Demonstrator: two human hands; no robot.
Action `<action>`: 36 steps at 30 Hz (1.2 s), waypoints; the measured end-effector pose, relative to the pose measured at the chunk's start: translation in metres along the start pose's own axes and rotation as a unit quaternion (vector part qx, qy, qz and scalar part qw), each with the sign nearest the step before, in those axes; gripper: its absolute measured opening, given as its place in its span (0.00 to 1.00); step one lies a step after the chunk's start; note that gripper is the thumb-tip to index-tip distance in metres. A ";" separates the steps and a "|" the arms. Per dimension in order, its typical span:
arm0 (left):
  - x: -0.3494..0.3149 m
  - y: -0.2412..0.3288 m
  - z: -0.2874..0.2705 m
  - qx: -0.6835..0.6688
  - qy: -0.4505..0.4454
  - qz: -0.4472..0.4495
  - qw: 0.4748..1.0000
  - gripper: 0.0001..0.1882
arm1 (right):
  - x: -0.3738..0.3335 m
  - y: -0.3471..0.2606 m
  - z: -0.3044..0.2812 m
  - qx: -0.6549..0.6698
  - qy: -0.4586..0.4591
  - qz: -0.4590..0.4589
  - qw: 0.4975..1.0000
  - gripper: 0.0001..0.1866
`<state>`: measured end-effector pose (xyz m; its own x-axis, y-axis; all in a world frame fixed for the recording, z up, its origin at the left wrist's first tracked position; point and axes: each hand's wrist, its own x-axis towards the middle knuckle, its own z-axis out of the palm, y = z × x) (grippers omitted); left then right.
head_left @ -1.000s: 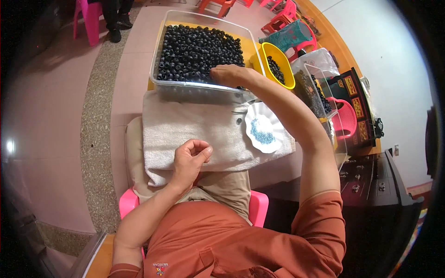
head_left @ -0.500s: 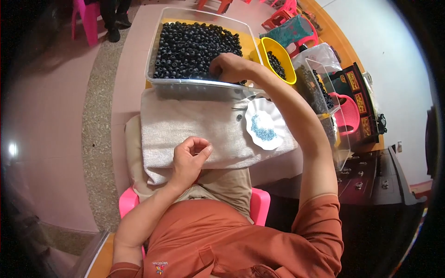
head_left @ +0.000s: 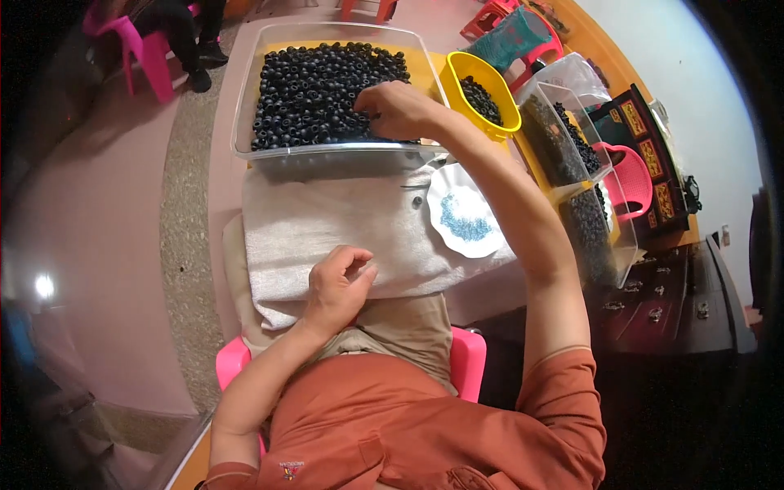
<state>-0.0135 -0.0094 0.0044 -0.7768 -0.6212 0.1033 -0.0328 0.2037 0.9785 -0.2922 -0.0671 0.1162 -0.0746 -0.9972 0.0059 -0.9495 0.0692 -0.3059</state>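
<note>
My right hand [head_left: 398, 111] reaches over the near right part of a clear plastic bin [head_left: 327, 153], its fingertips bent down at the black beads [head_left: 314, 90] inside. Whatever those fingers pinch is hidden. Above a white cloth [head_left: 302, 216] on my lap, my left hand [head_left: 335, 287] is curled, thumb close to the bent forefinger; I cannot make out anything in it. To the right on the cloth rests a white scalloped dish [head_left: 445, 233] holding tiny blue pieces [head_left: 464, 220]. Beside the dish lie a single dark bead [head_left: 417, 202] and a thin dark strip [head_left: 415, 187].
Right of the bin stands a yellow tub [head_left: 449, 86] with more dark beads. Farther right are clear boxes [head_left: 600, 175] of dark pieces and a pink chair [head_left: 633, 184]. Dark drawers [head_left: 653, 298] stand at the right. A person's dark-trousered legs [head_left: 184, 41] show at the far left.
My right hand stays at the beads, its fingers now more visible above them. The left hand keeps its curled pose. The view has shifted slightly.
</note>
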 end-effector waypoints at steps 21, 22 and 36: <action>0.110 -0.007 0.079 0.359 -0.049 0.214 0.907 0.13 | -0.027 0.002 -0.008 0.000 0.086 -0.059 0.995 0.10; 0.110 -0.006 0.079 0.372 -0.054 0.211 0.902 0.13 | -0.030 0.001 -0.010 0.014 0.119 -0.073 0.990 0.09; 0.080 0.006 0.049 0.163 -0.044 0.146 0.975 0.08 | -0.132 -0.027 -0.001 0.339 0.326 -0.001 0.883 0.08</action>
<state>-0.1063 -0.0210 0.0100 -0.8331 -0.4366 0.3397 0.0109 0.6011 0.7991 -0.2564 0.0630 0.1243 -0.4421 -0.7540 0.4858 -0.5665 -0.1852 -0.8030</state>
